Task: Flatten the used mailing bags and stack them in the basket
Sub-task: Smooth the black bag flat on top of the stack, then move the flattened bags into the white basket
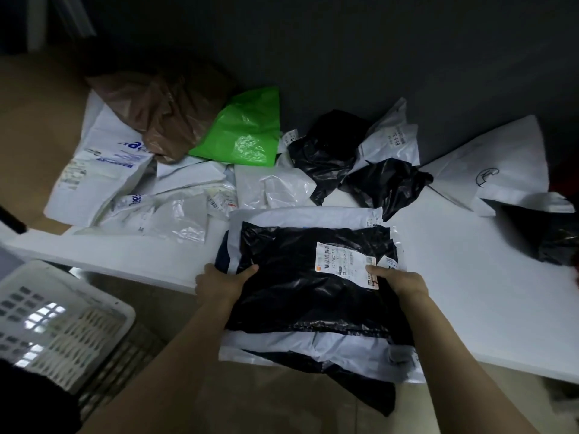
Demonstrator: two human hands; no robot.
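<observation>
A stack of flattened mailing bags (300,296) lies over the near edge of the white table (470,277), a black bag with a white shipping label on top and white and black bags beneath. My left hand (219,283) grips the stack's left edge, thumb on top. My right hand (398,281) grips the right side, thumb on the label. The white plastic basket (59,324) stands on the floor at the lower left, its bottom showing.
Several crumpled bags lie along the back of the table: a brown one (163,111), a green one (247,130), black ones (329,148), white ones (103,164) and a large white bag (495,164) at the right. A dark wall rises behind.
</observation>
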